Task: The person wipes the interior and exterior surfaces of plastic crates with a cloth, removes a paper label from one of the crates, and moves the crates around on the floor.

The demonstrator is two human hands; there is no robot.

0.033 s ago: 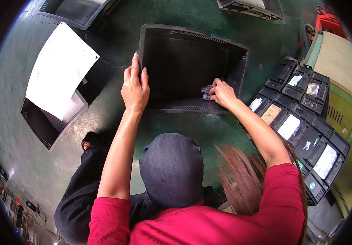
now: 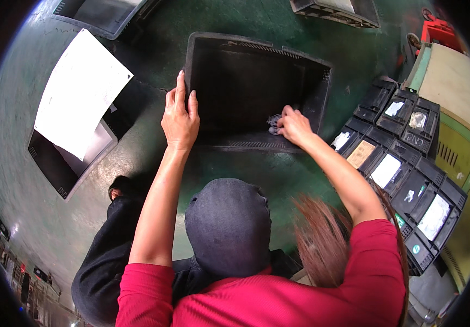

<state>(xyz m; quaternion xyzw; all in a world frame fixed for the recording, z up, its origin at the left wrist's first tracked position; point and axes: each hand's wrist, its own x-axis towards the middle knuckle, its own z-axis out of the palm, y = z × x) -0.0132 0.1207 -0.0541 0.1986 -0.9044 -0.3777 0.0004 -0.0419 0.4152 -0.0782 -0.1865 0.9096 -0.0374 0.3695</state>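
A large black plastic crate (image 2: 257, 49) stands on the green floor in front of me, and it looks nearly empty. My left hand (image 2: 180, 117) lies flat on the crate's near left rim, fingers straight and holding nothing. My right hand (image 2: 294, 126) reaches into the crate's near right corner. Its fingers are closed on a small grey crumpled object (image 2: 273, 121) on the crate bottom. I am crouched, with my knee in dark trousers (image 2: 227, 223) below the crate.
To the left, a white sheet (image 2: 79, 103) lies over another black crate (image 2: 55, 171). To the right is a block of small black bins (image 2: 404, 169) holding packets, with a green and cream cabinet (image 2: 458, 92) beyond. More crates (image 2: 338, 11) stand at the top.
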